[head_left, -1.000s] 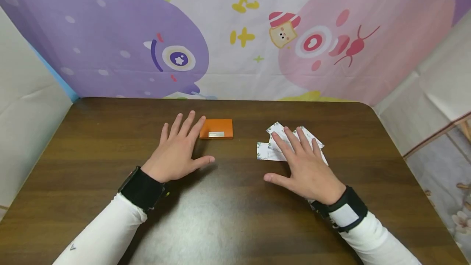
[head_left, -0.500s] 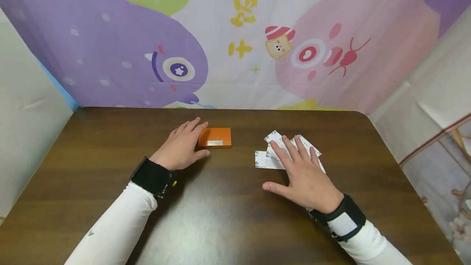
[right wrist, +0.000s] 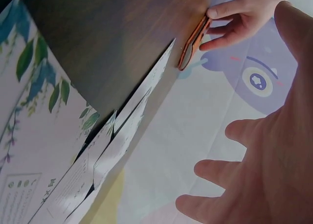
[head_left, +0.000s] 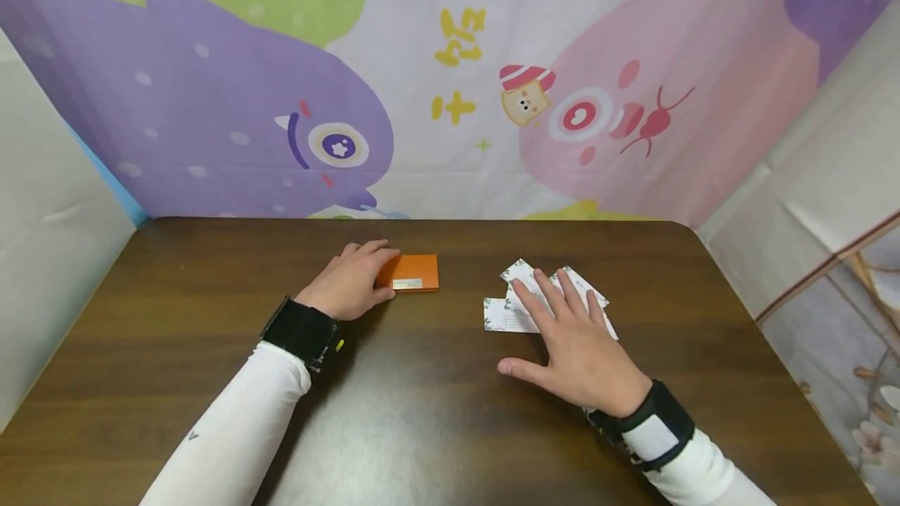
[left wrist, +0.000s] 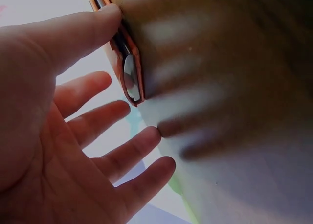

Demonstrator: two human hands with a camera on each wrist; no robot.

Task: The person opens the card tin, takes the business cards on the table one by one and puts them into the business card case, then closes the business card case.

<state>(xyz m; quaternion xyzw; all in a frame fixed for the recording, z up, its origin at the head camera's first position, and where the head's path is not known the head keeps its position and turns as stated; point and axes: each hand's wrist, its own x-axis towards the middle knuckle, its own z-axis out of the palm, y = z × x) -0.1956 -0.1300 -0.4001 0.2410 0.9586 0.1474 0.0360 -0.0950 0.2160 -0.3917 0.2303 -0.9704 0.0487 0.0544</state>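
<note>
An orange card case [head_left: 416, 272] with a small silver plate lies near the back of the table. My left hand [head_left: 348, 279] holds its left end, thumb at the near edge and forefinger at the far edge. The left wrist view shows the case [left wrist: 139, 77] end-on as a folded cover with a pale layer inside; the other fingers [left wrist: 146, 185] stretch out past it. My right hand [head_left: 580, 346] is spread over several white cards [head_left: 509, 315] with leaf prints, partly hiding them. In the right wrist view these cards [right wrist: 29, 111] lie fanned and overlapping.
The brown wooden table [head_left: 394, 428] ends at a cartoon-printed cloth backdrop [head_left: 450, 170]. Pale cloth hangs on the left [head_left: 63, 225] and right sides. Bare tabletop separates the card case from the cards.
My left hand has moved in from the left of the card case, its thumb and forefinger closing on its edges. My right hand stays over the cards. The head view has tilted up slightly.
</note>
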